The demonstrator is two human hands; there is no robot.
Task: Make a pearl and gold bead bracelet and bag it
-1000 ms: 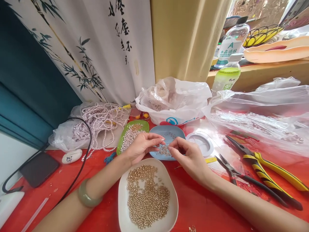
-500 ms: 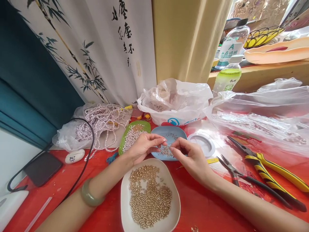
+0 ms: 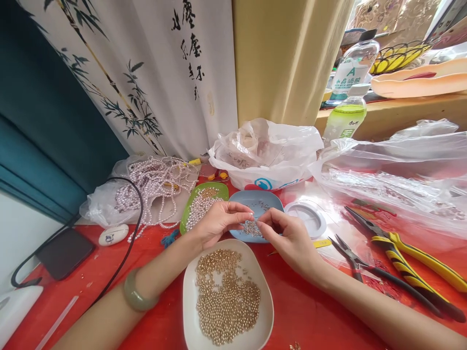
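Above the blue tray [image 3: 237,197], my left hand [image 3: 219,221] pinches a small pale bead [image 3: 252,215] at its fingertips. Facing it, almost touching, my right hand [image 3: 288,238] has thumb and forefinger closed on what looks like a thin metal pin, mostly hidden by the fingers. Small silver metal pieces [image 3: 251,228] lie in the blue tray beneath the fingertips. In front of my hands stands a cream tray [image 3: 189,311] of gold beads [image 3: 228,301]. Left of the blue tray, a green tray [image 3: 185,214] holds pale pearl beads [image 3: 200,209] and some gold ones.
Strings of pearls [image 3: 146,187] lie at the back left beside a black cable [image 3: 140,214]. White plastic bags [image 3: 266,160] stand behind the trays. To the right are a white round lid [image 3: 306,218], black-handled pliers [image 3: 383,272] and yellow-black pliers [image 3: 404,262] on the red table [image 3: 302,311].
My fingertips stay together over the blue tray, with the left ones slightly farther right. The whole view has shifted a little; the trays and tools keep their places.
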